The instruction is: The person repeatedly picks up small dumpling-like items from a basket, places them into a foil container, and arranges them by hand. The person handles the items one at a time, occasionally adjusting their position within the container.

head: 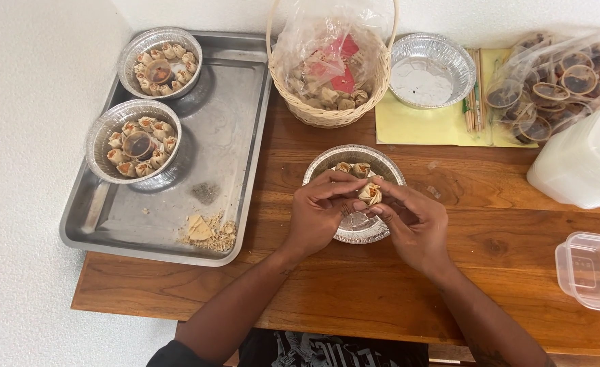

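Note:
Both my hands meet over a round foil dish [381,165] on the wooden table. My left hand [320,211] and my right hand [412,221] pinch the same small dumpling [370,194] between their fingertips, just above the dish. Two more dumplings [353,168] lie along the dish's far rim. Its near half is partly hidden by my fingers.
A steel tray [228,122] at left bears two foil dishes of dumplings [133,143] [161,61] with sauce cups, plus crumbs. A wicker basket [327,112] holds bagged dumplings. An empty foil dish [430,68], skewers, bagged sauce cups [551,85] and plastic lids [592,268] are at right.

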